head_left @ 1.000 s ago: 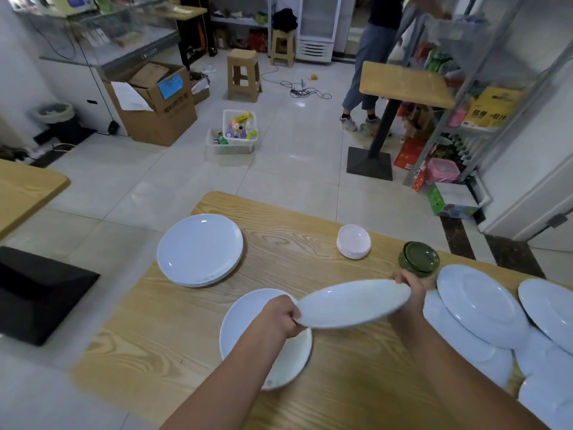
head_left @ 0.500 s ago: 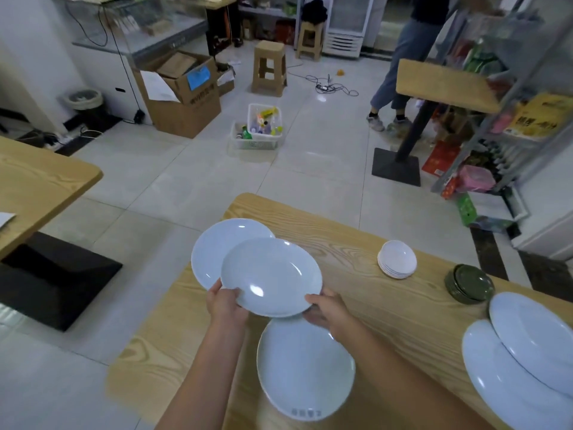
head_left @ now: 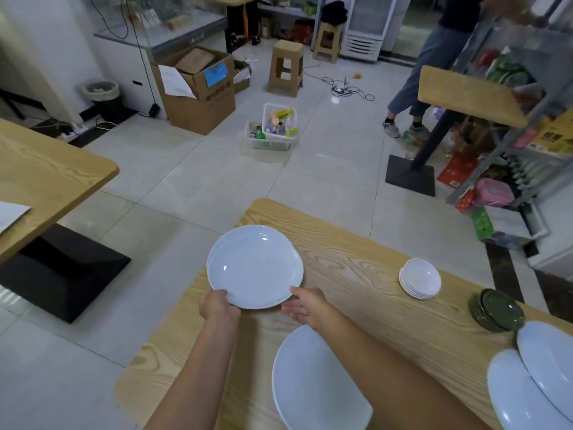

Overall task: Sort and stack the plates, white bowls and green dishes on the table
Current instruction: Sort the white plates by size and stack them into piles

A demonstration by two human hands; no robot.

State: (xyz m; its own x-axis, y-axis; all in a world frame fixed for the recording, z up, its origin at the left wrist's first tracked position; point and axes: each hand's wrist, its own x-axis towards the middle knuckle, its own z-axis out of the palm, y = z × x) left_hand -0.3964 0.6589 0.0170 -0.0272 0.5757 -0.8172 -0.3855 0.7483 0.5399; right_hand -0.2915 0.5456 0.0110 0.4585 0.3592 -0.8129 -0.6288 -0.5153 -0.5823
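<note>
My left hand (head_left: 218,308) grips a white plate (head_left: 254,266) over the woodgrain table (head_left: 356,274), right hand (head_left: 305,307) slack at its rim; tiled floor (head_left: 217,181) beyond; cardboard box (head_left: 198,100) print unreadable.

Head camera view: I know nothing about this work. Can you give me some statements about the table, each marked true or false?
1. The left hand holds the rim of a white plate. True.
2. The green dishes lie scattered singly. False: they form one stack.
3. The white bowls are stacked. True.
4. The white bowls sit inside the green dishes. False: the two stacks stand apart on the table.
5. The right hand holds a bowl. False: it is at the white plate's rim, fingers straight.
</note>
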